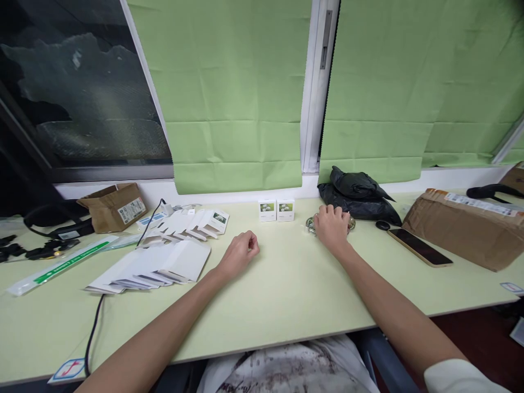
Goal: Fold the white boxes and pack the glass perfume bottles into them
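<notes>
My left hand (239,252) rests on the pale green table (286,295) in a loose fist, with nothing visible in it, just right of a fan of flat white cartons (155,265). My right hand (332,225) reaches forward with fingers curled over a small clear packet of round metallic items (311,224), which is mostly hidden under the fingers. Two small white boxes with a flower picture (276,210) stand side by side at the back, between the hands.
A second row of flat printed cartons (196,222) lies behind the first. A black plastic bag (356,196) sits by the window. A phone (420,246), a brown parcel (466,224), a smaller brown box (114,206) and a black cable (96,322) lie around.
</notes>
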Demonstrator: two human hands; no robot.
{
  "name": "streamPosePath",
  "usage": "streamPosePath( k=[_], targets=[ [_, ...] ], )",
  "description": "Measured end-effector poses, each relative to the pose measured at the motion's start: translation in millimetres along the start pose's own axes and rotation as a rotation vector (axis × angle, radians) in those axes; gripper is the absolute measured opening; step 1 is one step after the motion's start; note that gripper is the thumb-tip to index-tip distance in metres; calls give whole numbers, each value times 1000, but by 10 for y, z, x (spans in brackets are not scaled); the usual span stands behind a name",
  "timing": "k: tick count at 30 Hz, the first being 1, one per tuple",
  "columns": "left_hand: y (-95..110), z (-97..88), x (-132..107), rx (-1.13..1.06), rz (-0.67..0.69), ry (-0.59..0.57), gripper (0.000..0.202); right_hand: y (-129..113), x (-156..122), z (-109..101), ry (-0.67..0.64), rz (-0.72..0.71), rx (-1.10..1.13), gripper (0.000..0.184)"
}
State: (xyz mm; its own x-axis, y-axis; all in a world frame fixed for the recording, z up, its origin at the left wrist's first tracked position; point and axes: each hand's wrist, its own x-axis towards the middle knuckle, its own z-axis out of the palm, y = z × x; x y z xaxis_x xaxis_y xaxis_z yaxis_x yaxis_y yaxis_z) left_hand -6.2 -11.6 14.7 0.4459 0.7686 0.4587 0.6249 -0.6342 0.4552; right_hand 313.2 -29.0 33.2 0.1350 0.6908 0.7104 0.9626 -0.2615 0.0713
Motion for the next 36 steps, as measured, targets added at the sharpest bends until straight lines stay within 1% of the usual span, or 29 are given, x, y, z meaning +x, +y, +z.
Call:
streamPosePath(
  k=[5,12,24,36],
  targets=[
    [22,-5,-7,-26,-32,-4,15,19,-12,26,-88,-16,-18,26],
    [32,-12,-11,-22,-47,-3,21,36,-5,65,-143,-38,-46,26],
    [-3,9,-10,-19,-49,-37,20,22,11,82,-175,-56,-45,28],
    [-7,17,-19,-33,-40,-32,19,30,68,184,-143,-60,-14,28]
  ],
)
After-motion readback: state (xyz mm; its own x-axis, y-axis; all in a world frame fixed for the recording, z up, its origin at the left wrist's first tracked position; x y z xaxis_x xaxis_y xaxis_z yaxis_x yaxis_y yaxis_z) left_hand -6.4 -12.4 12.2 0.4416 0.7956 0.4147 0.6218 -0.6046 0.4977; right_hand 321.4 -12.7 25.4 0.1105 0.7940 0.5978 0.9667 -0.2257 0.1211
